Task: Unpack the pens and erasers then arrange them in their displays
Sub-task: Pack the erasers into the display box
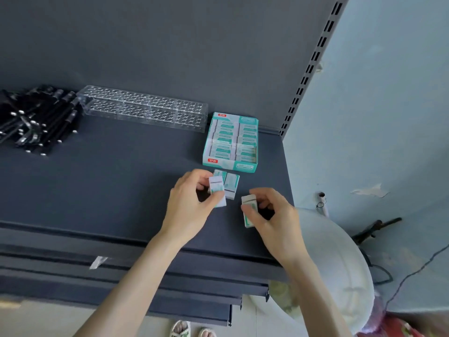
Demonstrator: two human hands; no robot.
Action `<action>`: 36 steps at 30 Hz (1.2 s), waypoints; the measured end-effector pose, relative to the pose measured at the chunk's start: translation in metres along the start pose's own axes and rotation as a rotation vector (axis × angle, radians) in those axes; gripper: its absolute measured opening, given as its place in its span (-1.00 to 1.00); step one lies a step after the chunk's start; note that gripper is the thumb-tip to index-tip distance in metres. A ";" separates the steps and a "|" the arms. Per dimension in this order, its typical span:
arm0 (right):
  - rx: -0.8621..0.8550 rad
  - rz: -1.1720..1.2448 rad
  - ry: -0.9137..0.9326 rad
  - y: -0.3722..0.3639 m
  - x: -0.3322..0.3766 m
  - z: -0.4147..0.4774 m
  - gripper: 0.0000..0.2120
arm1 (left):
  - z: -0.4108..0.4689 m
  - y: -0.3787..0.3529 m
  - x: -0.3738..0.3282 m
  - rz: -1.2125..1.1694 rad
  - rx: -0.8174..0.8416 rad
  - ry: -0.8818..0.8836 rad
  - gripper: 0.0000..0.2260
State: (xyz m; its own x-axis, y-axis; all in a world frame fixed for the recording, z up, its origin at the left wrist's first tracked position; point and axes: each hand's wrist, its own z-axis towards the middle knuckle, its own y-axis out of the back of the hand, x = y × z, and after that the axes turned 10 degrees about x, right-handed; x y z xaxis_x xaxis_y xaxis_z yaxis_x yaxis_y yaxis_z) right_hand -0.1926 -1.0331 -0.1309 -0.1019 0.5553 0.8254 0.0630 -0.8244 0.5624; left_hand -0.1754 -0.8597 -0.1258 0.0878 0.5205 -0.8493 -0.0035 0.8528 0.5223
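The pile of black pens (36, 117) at 9 o'clock of the view is cut off by the left edge, and single pens cannot be counted in the tangle. The print on the teal-and-white eraser box (240, 166) is too blurred to be read; wrapped erasers are seen packed in two columns inside it. Just at 6 o'clock of the box, a half-hidden eraser (220, 173) is covered in its lower part by the left-hand eraser (217, 190). A loose eraser (231, 187) lies flat on the shelf (109, 178) just beside them at 3 o'clock. A white round object (335, 263) beyond the shelf's right edge is partly covered by the right forearm and cannot be identified.

The left hand (187, 205) is extended from 7 o'clock, back upward, with its fingers (201, 177) curled. The left-hand eraser is pinched between thumb and fingertips.

The right hand (272, 215) is extended from 5 o'clock, also back upward. The right-hand eraser (249, 212) is gripped along its long side between the thumb and the bent fingers. Whether either held eraser touches the shelf cannot be told. The hands are near each other but apart.

A clear pen holder (145, 110) with rows of holes is set at 10 o'clock of the box, between it and the pens.
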 end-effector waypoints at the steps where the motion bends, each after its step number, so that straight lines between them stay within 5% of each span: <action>1: 0.006 0.057 0.004 0.000 0.000 -0.001 -0.78 | -0.001 0.001 0.000 -0.055 -0.013 0.000 -0.76; 5: -0.027 0.281 0.017 0.001 0.004 -0.001 -0.72 | -0.003 0.007 0.000 -0.341 -0.003 0.027 -0.77; 12: 0.076 0.615 0.061 0.006 0.026 0.015 -0.88 | 0.003 0.013 -0.007 -0.860 0.179 0.037 -0.94; 17: 0.071 0.539 0.121 -0.007 0.042 0.043 -0.87 | 0.034 0.028 -0.008 -0.721 0.284 0.088 -0.66; 24: 0.061 0.441 0.197 -0.020 0.047 0.077 -0.69 | 0.078 0.059 0.000 -0.643 0.436 0.069 -0.81; 27: 0.049 0.439 0.168 -0.021 0.049 0.086 -0.71 | 0.090 0.062 0.003 -0.605 0.483 0.032 -0.73; 36: 0.080 0.598 0.034 -0.014 0.043 0.109 -0.80 | 0.112 0.054 0.011 -0.667 0.325 0.181 -0.71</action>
State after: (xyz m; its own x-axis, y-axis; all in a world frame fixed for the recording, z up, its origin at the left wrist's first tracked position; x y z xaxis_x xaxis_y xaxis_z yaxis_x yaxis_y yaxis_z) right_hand -0.0897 -0.9858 -0.0985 -0.0578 -0.0067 0.9983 0.1931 -0.9812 0.0046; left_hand -0.0629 -0.8126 -0.0987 -0.1965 -0.0778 -0.9774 0.2887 0.9481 -0.1335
